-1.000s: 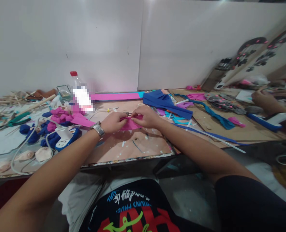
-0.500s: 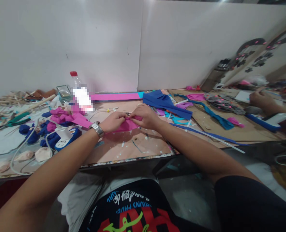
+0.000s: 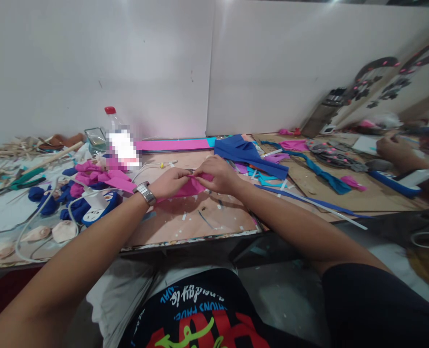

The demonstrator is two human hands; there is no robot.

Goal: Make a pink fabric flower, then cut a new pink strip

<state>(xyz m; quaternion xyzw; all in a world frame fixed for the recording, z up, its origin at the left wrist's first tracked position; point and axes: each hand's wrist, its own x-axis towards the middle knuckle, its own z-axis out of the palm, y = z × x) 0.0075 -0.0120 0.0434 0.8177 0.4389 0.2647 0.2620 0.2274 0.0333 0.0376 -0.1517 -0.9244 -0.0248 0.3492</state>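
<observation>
Both hands meet above the middle of the worktable (image 3: pixel 199 220), pinching a strip of pink crepe paper (image 3: pixel 187 190). My left hand (image 3: pixel 171 182) wears a metal-band watch and has its thumb and fingers closed on the strip's upper edge. Close beside it, my right hand (image 3: pixel 216 176) grips the same edge with thumb and fingertips. The strip hangs below the fingers, and part of it is hidden behind my left hand. A small dark bit shows between the fingertips, too small to name.
Blue and pink paper rosettes (image 3: pixel 91 171), a blue-and-white glue gun (image 3: pixel 101 208) and green-handled pliers (image 3: pixel 27 179) lie left. A red-capped bottle (image 3: pixel 122 145) stands behind. Blue paper (image 3: pixel 248 157) and a white strip (image 3: pixel 330 208) lie right. A co-worker's hand (image 3: pixel 397 150) is at far right.
My hands stay nearly in place, while the pink paper between them bunches and folds slightly. The co-worker's hand at far right has shifted a little.
</observation>
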